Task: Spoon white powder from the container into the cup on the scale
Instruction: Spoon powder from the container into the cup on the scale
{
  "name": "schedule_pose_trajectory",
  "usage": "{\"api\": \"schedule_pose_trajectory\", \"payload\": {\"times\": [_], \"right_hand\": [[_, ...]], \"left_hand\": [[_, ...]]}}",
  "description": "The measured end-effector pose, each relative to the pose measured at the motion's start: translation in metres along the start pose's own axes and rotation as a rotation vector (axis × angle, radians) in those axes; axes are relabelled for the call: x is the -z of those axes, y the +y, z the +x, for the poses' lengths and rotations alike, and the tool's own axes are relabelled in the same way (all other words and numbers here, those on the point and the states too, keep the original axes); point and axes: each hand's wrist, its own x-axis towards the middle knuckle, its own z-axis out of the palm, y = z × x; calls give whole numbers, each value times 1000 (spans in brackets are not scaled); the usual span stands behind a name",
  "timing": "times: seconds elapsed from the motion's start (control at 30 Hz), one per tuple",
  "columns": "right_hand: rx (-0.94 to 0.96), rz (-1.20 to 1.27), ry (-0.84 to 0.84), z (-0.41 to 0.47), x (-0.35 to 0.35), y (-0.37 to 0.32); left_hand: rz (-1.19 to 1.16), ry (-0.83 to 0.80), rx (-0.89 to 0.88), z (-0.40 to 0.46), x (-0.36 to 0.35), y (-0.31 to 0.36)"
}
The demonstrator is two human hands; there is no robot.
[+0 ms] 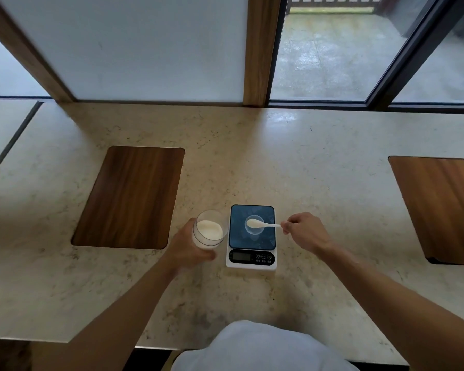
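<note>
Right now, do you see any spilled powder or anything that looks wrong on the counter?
Nothing stands out. No powder shows on the counter or the scale. The left hand holds the container tilted beside the scale, and the right hand holds the spoon over the cup. The display is too small to read.

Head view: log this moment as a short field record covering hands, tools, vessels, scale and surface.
left hand: holds the container, tilted toward the scale
container contents: white powder
right hand: pinches the handle of the spoon
spoon bowl: over the cup, carrying powder
cup: clear, standing on the scale
scale display: too blurred to read
surface: marble counter with two inset wooden panels
</note>
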Motion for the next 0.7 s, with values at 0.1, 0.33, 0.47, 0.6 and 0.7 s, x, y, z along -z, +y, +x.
{"api": "schedule_pose_trajectory", "payload": {"times": [0.1,0.33,0.47,0.6,0.7], "right_hand": [[4,-20,-2,2,-2,-1],[41,-71,21,3,-8,-2],[48,-102,23,5,-8,-1],[74,-132,36,6,-9,-2],[109,-164,51,6,-8,-3]], "left_hand": [[-1,-1,0,0,0,-1],[-21,4,9,1,2,-5],[-37,8,4,2,1,-7],[-31,3,2,3,1,-7],[-24,3,1,4,0,-7]]}}
